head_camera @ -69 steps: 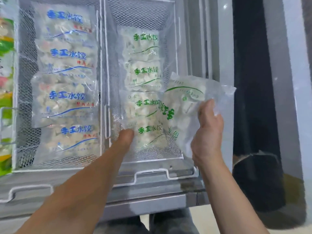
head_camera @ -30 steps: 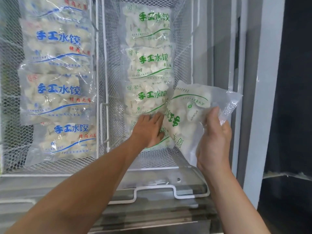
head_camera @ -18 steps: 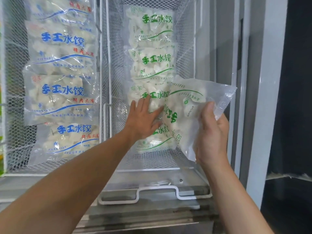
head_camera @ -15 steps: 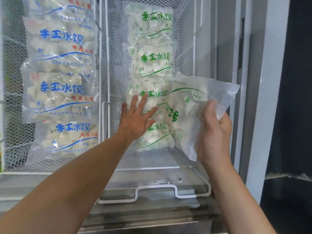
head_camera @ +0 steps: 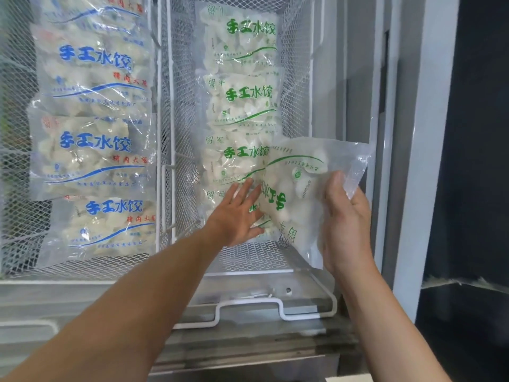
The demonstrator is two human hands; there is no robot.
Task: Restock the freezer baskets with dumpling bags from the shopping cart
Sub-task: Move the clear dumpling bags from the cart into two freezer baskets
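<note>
My right hand (head_camera: 345,219) grips a clear green-print dumpling bag (head_camera: 303,183), held turned sideways over the right edge of the right wire basket (head_camera: 298,64). My left hand (head_camera: 238,213), fingers straight and spread, presses on the nearest green-print bag (head_camera: 212,205) lying in that basket. Beyond it, a row of three more green-print bags (head_camera: 245,97) runs to the far end. The left wire basket (head_camera: 16,216) holds several blue-print dumpling bags (head_camera: 93,150) in an overlapping row. The shopping cart is out of sight.
A white wire handle (head_camera: 248,306) sits on the freezer's grey front ledge below the right basket. Grey sliding-lid rails (head_camera: 385,133) run along the right side of the freezer. Dark space lies further right.
My left hand slid down from the third green-print bag to the nearest one, fingers still spread. My right hand kept the sideways bag in the same place by the basket's right edge.
</note>
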